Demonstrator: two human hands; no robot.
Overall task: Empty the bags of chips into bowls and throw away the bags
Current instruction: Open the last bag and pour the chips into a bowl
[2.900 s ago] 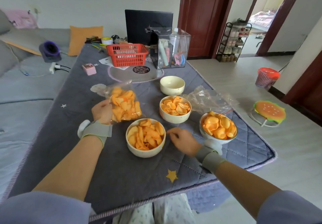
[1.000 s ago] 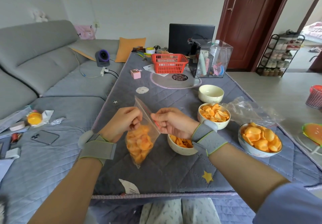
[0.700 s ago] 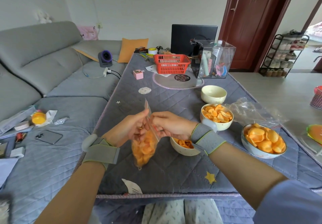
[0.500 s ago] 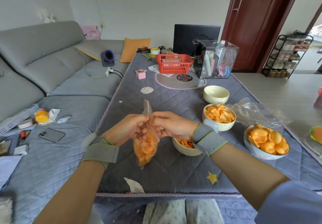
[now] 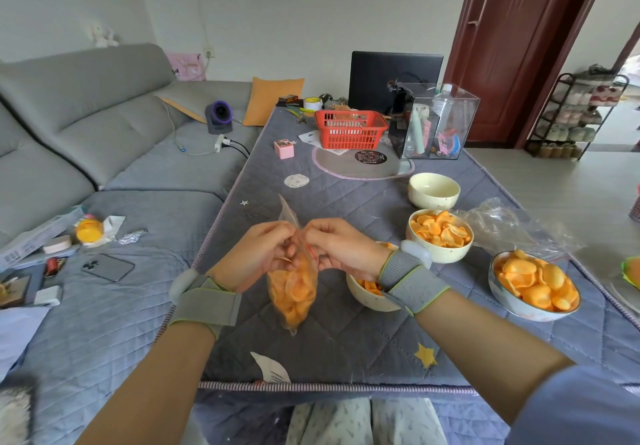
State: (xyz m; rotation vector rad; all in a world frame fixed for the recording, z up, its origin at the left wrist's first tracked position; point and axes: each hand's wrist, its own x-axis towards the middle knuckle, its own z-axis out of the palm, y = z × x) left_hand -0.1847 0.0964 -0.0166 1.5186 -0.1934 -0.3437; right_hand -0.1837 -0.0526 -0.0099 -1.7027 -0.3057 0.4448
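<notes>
Gripping one side of the chip bag (image 5: 294, 285) at its mouth, my left hand (image 5: 256, 254) is pinched shut on the plastic; at its 3 o'clock my right hand (image 5: 341, 249) pinches the opposite lip. The bag hangs between them above the table (image 5: 346, 340). Judging ahead: a sharp tug could burst the seal and scatter chips. The empty bowl (image 5: 434, 190) waits at 1 o'clock.

near bowl (image 5: 369, 297) half hidden behind wrist
</notes>
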